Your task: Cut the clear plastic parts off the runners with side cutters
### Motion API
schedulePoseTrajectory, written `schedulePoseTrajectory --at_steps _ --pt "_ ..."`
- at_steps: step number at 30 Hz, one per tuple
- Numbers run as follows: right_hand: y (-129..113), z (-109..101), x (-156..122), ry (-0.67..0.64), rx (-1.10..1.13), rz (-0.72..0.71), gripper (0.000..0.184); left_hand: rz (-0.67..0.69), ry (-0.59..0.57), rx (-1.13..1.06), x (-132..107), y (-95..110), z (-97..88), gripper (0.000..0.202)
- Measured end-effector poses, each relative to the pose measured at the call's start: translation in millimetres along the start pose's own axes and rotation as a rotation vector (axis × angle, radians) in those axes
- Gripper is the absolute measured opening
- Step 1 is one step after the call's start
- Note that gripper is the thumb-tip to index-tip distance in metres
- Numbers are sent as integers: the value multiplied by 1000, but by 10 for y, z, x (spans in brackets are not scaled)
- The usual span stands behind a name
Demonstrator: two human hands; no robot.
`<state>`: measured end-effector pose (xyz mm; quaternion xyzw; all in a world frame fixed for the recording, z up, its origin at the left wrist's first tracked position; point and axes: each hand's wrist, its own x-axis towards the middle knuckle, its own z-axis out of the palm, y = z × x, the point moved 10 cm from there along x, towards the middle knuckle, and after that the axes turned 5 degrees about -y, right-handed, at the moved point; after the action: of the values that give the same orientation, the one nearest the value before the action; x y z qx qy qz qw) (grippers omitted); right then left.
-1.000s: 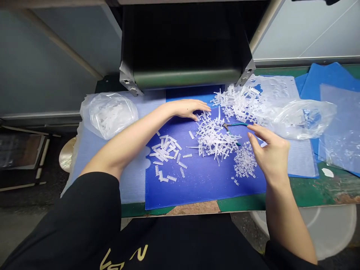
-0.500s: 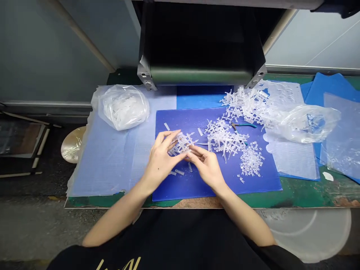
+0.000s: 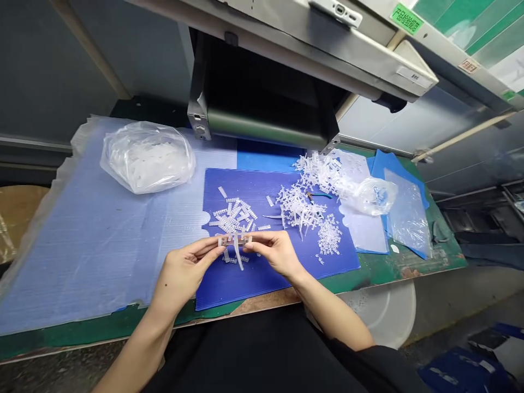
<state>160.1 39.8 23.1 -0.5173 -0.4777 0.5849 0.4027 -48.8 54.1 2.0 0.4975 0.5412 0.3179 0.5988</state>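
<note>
A clear plastic moulding sprue (image 3: pixel 237 252), with a long tapering stem and small parts at both ends, is held up between my two hands. My left hand (image 3: pixel 182 273) pinches its left end between thumb and fingers. On the opposite end, my right hand (image 3: pixel 276 254) has a similar thumb-and-finger pinch. Just beyond them, loose clear toothed strips (image 3: pixel 237 213) lie heaped on the dark blue corrugated sheet (image 3: pixel 278 281). Right of these is a tangled pile of sprues (image 3: pixel 295 204), with a heap of small clear pieces (image 3: pixel 329 236) beside it.
Blue-handled nippers (image 3: pixel 321 195) rest by the sprue pile. A filled clear bag (image 3: pixel 149 158) sits on the pale sheet at left; another plastic bag (image 3: pixel 376 195) lies right. The conveyor end (image 3: pixel 266 123) overhangs the bench's back. A white tub (image 3: pixel 387 311) stands below the front edge.
The view has swung, showing more of the right side. Both hands have drawn nearer my body and now hold one sprue up level; the strip heap they partly covered shows beyond them.
</note>
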Motion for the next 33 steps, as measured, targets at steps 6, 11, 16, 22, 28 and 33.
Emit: schedulePoseTrajectory --at_steps 6,11,16,22,28,33 --pt "137 -56 48 207 -169 -37 29 0 135 3 -100 -65 41 38" --pt "-114 -99 103 151 -244 -105 63 10 138 -162 16 -35 -82 42" --pt "-249 36 109 -14 -229 -119 38 -50 -27 -145 167 -37 -39 44" --pt "-176 84 -114 129 -248 -188 20 -67 77 -76 166 -89 22 36" --pt "-378 -15 -447 310 -392 -314 20 4 152 -33 59 62 164 27" --pt "-733 -683 -444 403 -603 -389 25 150 68 216 224 296 194 29"
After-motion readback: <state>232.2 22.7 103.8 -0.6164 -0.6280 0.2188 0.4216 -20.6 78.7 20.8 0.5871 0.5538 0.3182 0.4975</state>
